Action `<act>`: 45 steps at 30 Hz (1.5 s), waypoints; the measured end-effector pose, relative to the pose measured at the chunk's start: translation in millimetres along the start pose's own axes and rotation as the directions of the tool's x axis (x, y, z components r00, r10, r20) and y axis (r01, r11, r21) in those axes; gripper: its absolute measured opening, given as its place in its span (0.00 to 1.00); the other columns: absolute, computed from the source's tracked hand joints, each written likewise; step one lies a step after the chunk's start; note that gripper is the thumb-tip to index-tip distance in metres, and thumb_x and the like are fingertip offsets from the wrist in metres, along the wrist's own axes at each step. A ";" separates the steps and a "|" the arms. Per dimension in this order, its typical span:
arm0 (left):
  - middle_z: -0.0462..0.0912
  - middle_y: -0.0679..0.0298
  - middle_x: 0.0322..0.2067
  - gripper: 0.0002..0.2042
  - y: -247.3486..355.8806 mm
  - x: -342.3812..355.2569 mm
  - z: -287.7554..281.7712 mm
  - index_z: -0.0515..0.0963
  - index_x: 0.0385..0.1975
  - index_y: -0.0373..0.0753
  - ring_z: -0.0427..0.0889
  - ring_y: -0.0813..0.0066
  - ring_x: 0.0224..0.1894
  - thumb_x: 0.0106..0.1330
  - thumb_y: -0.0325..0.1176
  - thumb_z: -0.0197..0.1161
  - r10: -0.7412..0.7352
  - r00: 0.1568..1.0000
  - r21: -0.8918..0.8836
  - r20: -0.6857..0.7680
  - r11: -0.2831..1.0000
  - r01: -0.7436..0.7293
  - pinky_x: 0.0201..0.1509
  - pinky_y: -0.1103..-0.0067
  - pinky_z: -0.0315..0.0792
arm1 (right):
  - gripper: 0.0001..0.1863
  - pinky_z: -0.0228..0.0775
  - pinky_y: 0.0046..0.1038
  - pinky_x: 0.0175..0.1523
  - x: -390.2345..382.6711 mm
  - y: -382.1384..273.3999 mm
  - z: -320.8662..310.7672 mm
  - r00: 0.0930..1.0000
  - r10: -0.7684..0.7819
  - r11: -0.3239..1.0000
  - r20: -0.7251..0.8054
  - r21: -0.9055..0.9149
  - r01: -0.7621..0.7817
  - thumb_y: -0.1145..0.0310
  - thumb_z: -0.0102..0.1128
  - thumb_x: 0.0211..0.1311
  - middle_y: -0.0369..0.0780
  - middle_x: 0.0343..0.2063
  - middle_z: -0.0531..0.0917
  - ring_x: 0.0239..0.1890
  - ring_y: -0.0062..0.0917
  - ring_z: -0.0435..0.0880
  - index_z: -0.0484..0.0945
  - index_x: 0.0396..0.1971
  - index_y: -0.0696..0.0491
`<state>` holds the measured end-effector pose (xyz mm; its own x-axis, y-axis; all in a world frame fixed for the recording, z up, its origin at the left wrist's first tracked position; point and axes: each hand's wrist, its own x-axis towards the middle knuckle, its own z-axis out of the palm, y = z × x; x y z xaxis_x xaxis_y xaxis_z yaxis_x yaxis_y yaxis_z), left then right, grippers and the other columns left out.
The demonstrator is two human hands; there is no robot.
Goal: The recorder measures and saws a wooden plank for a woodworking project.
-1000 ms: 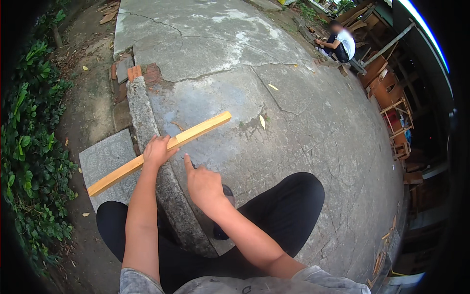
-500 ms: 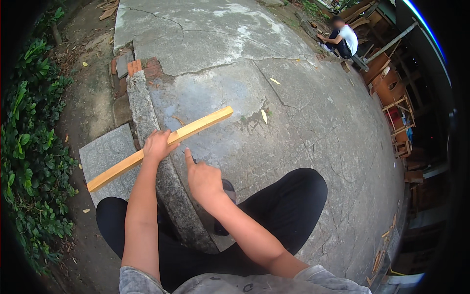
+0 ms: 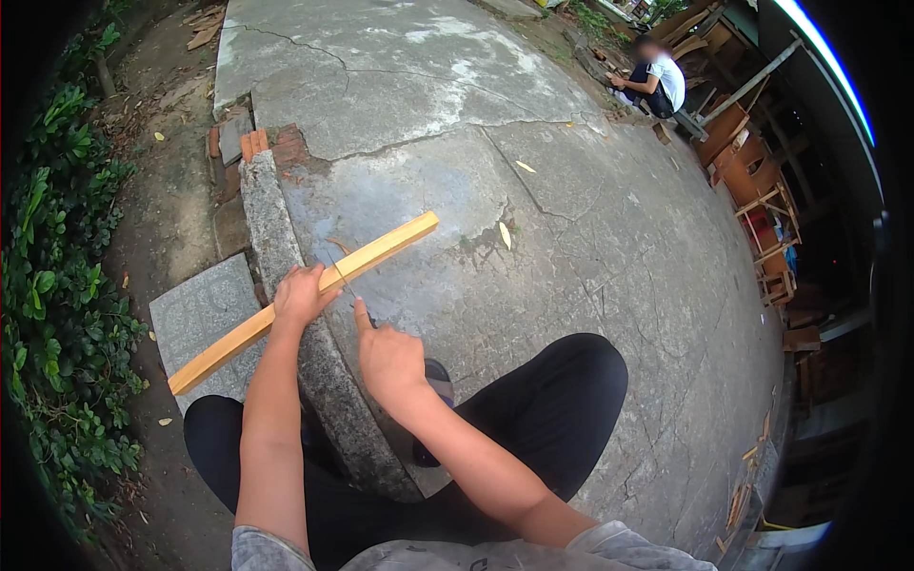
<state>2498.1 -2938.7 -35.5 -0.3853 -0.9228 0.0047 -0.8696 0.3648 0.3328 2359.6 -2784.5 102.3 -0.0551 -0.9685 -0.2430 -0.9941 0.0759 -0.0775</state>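
Note:
A long squared wooden bar (image 3: 386, 244) lies slantwise across a raised concrete curb. My left hand (image 3: 302, 295) is closed over its middle and presses it against the curb. Just right of those fingers, a thin hand saw blade (image 3: 347, 281), seen nearly edge-on, crosses the top of the bar. My right hand (image 3: 392, 364) grips the saw's dark handle, mostly hidden in the fist, with the index finger stretched along toward the blade. The bar's right end sticks out over the concrete floor; its left end reaches over a grey slab.
The concrete curb (image 3: 273, 209) runs between my knees, with the grey slab (image 3: 205, 309) on its left. Broken bricks (image 3: 254, 145) lie at its far end. Leafy bushes (image 3: 57, 314) line the left. Another person (image 3: 655, 78) sits far right, near wooden furniture parts (image 3: 752, 167).
My right hand has shifted slightly up and away, and the saw blade now extends across and past the bar. The left hand keeps its hold. The whole view has shifted slightly.

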 end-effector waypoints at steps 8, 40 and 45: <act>0.88 0.49 0.37 0.26 9.9 -0.8 -11.3 0.77 0.50 0.41 0.84 0.52 0.52 0.61 0.54 0.71 -0.053 0.993 0.005 0.104 0.999 0.053 0.73 0.64 0.67 | 0.36 0.83 0.36 0.34 -2.3 0.1 6.4 0.996 -0.013 1.000 -0.090 -0.005 0.012 0.72 0.56 0.62 0.45 0.31 0.88 0.29 0.36 0.91 0.66 0.74 0.50; 0.89 0.51 0.38 0.25 -1.6 -6.3 -6.3 0.78 0.45 0.42 0.82 0.49 0.58 0.62 0.58 0.69 -0.038 0.999 0.015 0.026 0.999 0.037 0.61 0.61 0.77 | 0.43 0.84 0.42 0.39 4.1 4.6 13.8 0.998 -0.060 0.998 0.010 0.038 0.059 0.75 0.57 0.62 0.50 0.35 0.86 0.33 0.43 0.90 0.54 0.78 0.50; 0.89 0.51 0.40 0.26 6.3 -0.3 -6.8 0.79 0.47 0.43 0.81 0.48 0.59 0.63 0.59 0.69 -0.058 0.994 0.018 0.093 0.998 0.057 0.61 0.61 0.77 | 0.44 0.84 0.42 0.40 47.0 7.4 42.7 0.999 -0.031 0.997 -0.015 0.068 0.032 0.75 0.58 0.61 0.51 0.35 0.87 0.35 0.43 0.90 0.53 0.79 0.50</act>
<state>2494.9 -2936.9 -27.0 -0.3609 -0.9269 -0.1025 -0.8954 0.3137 0.3159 2353.7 -2819.3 49.0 -0.0255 -0.9737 -0.2263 -0.9867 0.0608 -0.1505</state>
